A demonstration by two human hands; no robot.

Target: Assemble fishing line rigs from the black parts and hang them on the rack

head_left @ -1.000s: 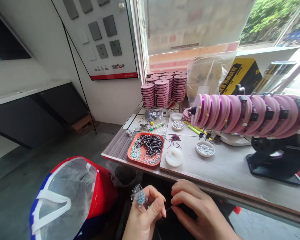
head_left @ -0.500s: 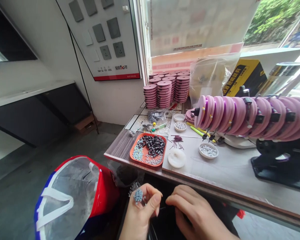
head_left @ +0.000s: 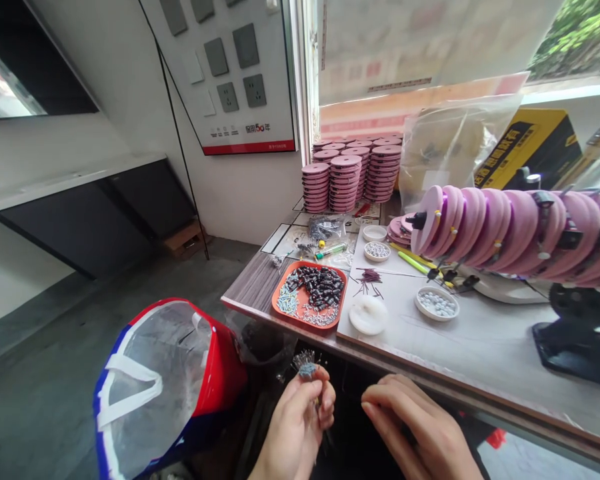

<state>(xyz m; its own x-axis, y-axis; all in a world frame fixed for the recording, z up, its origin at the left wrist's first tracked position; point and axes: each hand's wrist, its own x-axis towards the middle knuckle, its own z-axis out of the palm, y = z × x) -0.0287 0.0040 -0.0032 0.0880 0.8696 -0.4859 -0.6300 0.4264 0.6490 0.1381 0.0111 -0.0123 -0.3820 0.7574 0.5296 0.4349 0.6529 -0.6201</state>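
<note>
In front of the table edge, my left hand [head_left: 300, 417] is closed round a bundle of thin wire-like pieces with small blue-grey beads [head_left: 307, 369] clustered at the top. Fine metal-coloured ends fan out above the beads. To its right, my right hand [head_left: 414, 420] has thumb and fingertips pressed together; whatever lies between them is too small to make out. The hands are apart. Nearest to them on the table are an orange tray [head_left: 329, 325] with black, pale green and silvery small parts, and a round white pad [head_left: 369, 315].
White dishes of small pale beads [head_left: 436, 303] and dark red thin pieces [head_left: 369, 277] lie on the board. A rack of pink spools [head_left: 485, 223] stands right, stacked pink spools [head_left: 347, 175] behind. A red-and-blue bag [head_left: 220, 370] stands open on the floor at left.
My left hand has turned, so the bead bundle now points up and away. Both hands are farther apart. The view has shifted, moving the scene rightward.
</note>
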